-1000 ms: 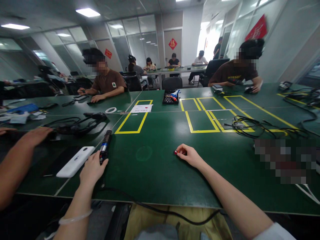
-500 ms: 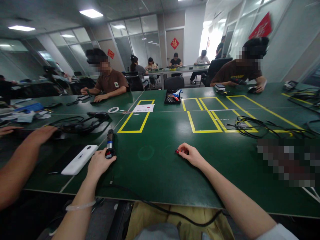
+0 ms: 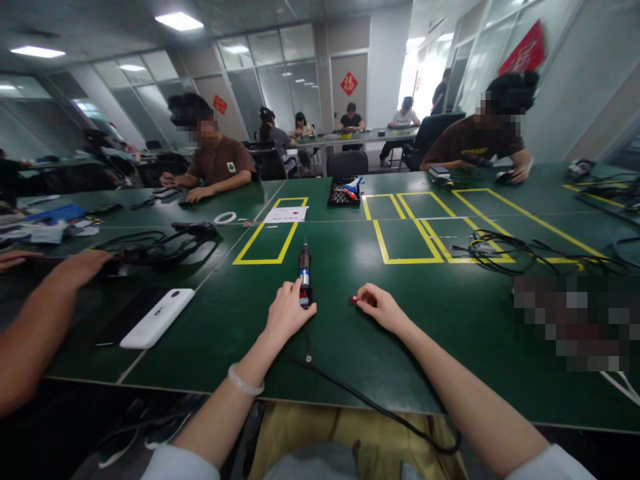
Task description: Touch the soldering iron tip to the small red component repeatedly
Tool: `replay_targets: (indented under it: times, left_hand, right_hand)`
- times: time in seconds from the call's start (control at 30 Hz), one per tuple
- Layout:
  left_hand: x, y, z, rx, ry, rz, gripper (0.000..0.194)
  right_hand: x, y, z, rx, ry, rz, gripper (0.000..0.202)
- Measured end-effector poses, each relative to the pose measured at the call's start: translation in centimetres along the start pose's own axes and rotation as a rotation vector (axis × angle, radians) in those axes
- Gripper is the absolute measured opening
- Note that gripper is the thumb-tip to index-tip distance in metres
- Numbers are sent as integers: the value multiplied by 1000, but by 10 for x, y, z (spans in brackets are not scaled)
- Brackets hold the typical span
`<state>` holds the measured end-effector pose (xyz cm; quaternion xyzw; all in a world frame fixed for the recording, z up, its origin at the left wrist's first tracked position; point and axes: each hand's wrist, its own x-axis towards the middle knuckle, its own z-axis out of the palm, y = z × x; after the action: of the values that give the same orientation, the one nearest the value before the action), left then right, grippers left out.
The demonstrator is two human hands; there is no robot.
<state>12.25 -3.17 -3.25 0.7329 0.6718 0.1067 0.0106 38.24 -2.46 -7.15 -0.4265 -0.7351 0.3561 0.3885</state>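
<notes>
Above table (image 3: 345, 353), left hand (image 3: 287, 310) (palm down) around screwdriver (image 3: 305, 261).

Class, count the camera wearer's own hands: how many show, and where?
2: the left hand, around the dark tool, and the right hand, further right, pinching a small red piece. Neither is hidden.

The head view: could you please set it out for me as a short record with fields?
Left hand: holding the near end of a dark tool with a blue band
Tool direction: narrow end pointing forward
Right hand: pinching a small red piece, too small to identify
Table: green, marked with yellow tape
On the left: white case
</notes>
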Motion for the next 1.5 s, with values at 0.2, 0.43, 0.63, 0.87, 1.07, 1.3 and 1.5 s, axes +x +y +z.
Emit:
replay_targets:
  times: [0.2, 0.43, 0.63, 0.87, 1.07, 1.3, 1.5]
  left_hand:
    - [-1, 66, 11, -103, -24, 150, 67]
    - [-6, 85, 18, -144, -31, 204, 68]
    - [-4, 83, 19, -136, -27, 219, 72]
    - [-3, 86, 20, -80, -16, 224, 71]
    - [3, 85, 22, -44, 2, 191, 69]
    - [-1, 71, 16, -8, 12, 219, 70]
    - [-12, 32, 3, 73, 3, 194, 69]
  right_hand:
    - [-1, 2, -2, -78, 54, -39, 3]
    - [-1, 0, -1, -109, 9, -81, 6]
    - [0, 1, -1, -104, 3, -67, 5]
    - [-2, -3, -1, -98, 29, -55, 14]
    - [-5, -8, -2, -21, 43, -30, 21]
    - [-6, -8, -3, 100, -28, 12, 29]
    - [-6, -6, -5, 80, -7, 53, 24]
